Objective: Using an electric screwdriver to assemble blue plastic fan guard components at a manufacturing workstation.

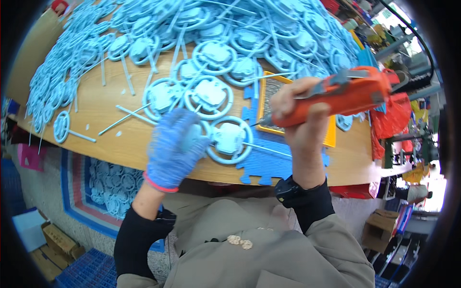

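Blue-gloved left hand (174,150) presses a pale blue ring part (231,139) at the worktop (103,108) front edge | bare right hand (300,115) clamped on orange tool (343,96), tip by the part | foam mat (266,161) beneath

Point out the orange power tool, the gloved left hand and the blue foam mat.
orange power tool (343,96), head view, on its orange body.
left hand (175,146), head view, on the back of the blue glove.
blue foam mat (269,165), head view, on its bare front part.

We see pale blue ring parts (229,139) on a tan wooden tabletop (103,108). Our left hand (174,150) wears a blue knit glove with a red cuff. The tool (336,98) is orange, the foam mat (266,161) blue.
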Demonstrator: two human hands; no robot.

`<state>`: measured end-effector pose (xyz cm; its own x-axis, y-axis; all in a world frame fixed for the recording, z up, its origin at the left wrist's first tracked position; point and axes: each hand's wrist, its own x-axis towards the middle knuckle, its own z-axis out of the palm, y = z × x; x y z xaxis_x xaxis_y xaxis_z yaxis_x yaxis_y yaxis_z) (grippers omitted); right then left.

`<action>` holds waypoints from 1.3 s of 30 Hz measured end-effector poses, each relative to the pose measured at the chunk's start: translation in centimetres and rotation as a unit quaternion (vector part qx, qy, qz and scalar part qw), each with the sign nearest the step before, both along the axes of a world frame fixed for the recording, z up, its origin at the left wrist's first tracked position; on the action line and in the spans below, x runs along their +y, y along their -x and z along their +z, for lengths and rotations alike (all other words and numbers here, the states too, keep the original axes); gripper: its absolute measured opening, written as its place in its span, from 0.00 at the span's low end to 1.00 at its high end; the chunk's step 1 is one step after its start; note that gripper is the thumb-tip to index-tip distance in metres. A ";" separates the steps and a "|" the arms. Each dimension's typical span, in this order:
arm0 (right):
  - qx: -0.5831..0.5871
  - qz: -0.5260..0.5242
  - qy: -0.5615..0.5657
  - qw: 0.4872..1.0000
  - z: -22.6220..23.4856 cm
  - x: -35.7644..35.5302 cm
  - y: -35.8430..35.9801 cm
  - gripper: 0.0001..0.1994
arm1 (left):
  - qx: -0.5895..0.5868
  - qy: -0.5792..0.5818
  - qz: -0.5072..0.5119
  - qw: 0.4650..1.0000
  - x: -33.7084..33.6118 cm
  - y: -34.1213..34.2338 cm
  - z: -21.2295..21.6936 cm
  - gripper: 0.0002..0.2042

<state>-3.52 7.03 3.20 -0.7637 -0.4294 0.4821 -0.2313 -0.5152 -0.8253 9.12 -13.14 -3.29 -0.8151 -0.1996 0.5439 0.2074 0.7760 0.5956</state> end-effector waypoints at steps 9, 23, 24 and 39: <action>0.008 -0.186 0.013 0.982 -1.8 11.4 3.8 0.19 | -0.227 0.238 0.088 0.940 0.1 3.7 1.4 0.10; -0.030 -0.155 -0.047 0.986 -3.3 14.2 3.7 0.27 | -0.060 -0.010 -0.077 0.995 5.4 -1.6 2.3 0.09; -0.035 -0.153 -0.052 0.986 -3.4 14.2 3.7 0.26 | -0.059 -0.011 -0.080 0.995 6.5 -1.3 2.3 0.09; -0.033 -0.167 -0.068 0.983 -3.2 13.6 2.8 0.25 | -0.142 0.139 -0.213 0.957 13.5 1.2 1.3 0.21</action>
